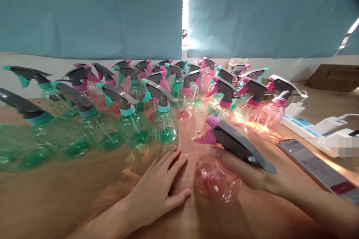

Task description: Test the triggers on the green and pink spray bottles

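Right of centre on the worktop: pink spray bottle, long axis roughly upright, nozzle aimed away and to the left. I have the right hand grasping it around the neck, beneath the grey-topped head; whether its base touches down, I cannot tell. Left hand lies palm down, thumb out, holding nothing, just left of the bottle and apart from it. Green spray bottle stands just beyond the left fingertips.
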A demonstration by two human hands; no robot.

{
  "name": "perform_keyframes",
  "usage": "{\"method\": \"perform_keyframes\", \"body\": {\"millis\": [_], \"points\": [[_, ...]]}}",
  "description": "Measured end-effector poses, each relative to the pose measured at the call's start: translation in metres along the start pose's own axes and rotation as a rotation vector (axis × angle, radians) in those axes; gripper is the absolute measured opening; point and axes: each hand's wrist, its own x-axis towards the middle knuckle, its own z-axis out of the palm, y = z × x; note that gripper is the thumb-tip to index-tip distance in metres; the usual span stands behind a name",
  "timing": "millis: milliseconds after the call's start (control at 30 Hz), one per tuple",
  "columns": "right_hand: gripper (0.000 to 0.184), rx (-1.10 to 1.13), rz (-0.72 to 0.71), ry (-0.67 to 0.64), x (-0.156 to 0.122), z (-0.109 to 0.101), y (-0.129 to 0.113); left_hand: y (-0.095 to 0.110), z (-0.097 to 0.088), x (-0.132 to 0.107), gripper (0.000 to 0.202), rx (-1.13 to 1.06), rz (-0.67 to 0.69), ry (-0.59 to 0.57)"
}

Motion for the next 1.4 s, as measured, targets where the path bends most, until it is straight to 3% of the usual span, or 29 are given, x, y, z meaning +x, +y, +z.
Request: {"method": "perform_keyframes", "body": {"millis": [233,533,800,1133,1400], "points": [[0.022,0.187,-0.046,-0.034,0.004,0.001,0.001,-0.007,0.011,-0.002,0.063,0.015,0.045,0.059],[0.016,0.061,0.031,-0.012,-0.003,0.003,0.006,-0.005,0.007,-0.001,0.061,0.031,0.043,0.04],[0.018,0.001,0.006,0.01,-0.001,-0.002,0.003,-0.004,0.006,-0.001,0.059,0.019,0.069,0.023],[0.029,0.119,0.049,-0.017,-0.003,0.007,0.01,0.004,-0.002,0.003,0.059,0.067,0.036,-0.063],[0.029,0.203,-0.019,-0.051,0.001,0.005,0.005,0.004,-0.002,0.001,0.058,0.053,0.043,-0.058]]}}
